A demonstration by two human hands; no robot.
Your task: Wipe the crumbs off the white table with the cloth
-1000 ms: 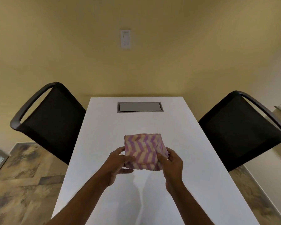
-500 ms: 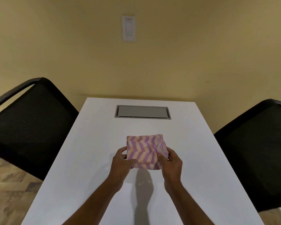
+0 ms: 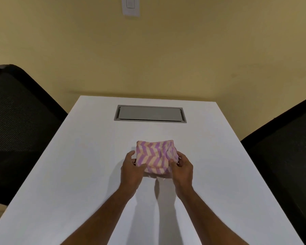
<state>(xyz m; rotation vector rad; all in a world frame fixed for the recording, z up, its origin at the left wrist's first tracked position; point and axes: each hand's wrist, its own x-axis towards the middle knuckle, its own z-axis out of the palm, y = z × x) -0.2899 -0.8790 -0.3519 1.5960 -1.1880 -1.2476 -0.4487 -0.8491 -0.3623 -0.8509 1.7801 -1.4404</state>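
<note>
Cloth: a folded cloth (image 3: 155, 157) with purple and cream chevron stripes lay at about the middle of the white surface (image 3: 88, 165), its far edge puffed up and its near edge gathered between both hands
Left hand: the left hand (image 3: 132, 167) held the cloth's near left corner, thumb on top of the fabric and fingers curled along its left side; the grip was pinched on the cloth
Right hand: the right hand (image 3: 181, 167) held the cloth's near right corner, thumb pressed onto the top and fingers wrapped round the right edge; the grip was likewise pinched on the cloth
Forearms: both bare forearms reached in from the bottom of the view, nearly parallel, and cast soft shadows on the surface between them
Crumbs: too small to tell; a tiny pale speck showed just under the cloth's near edge, though what it was could not be told
Surface hatch: a grey rectangular cable hatch (image 3: 150, 114) sat flush in the surface near its far end, well apart from the cloth
Chairs: one black mesh chair (image 3: 19, 131) stood at the left side of the surface and another black chair (image 3: 288, 149) at the right
Wall: a yellow wall rose behind, with a white switch plate (image 3: 131, 6) at the top edge of the view
</note>
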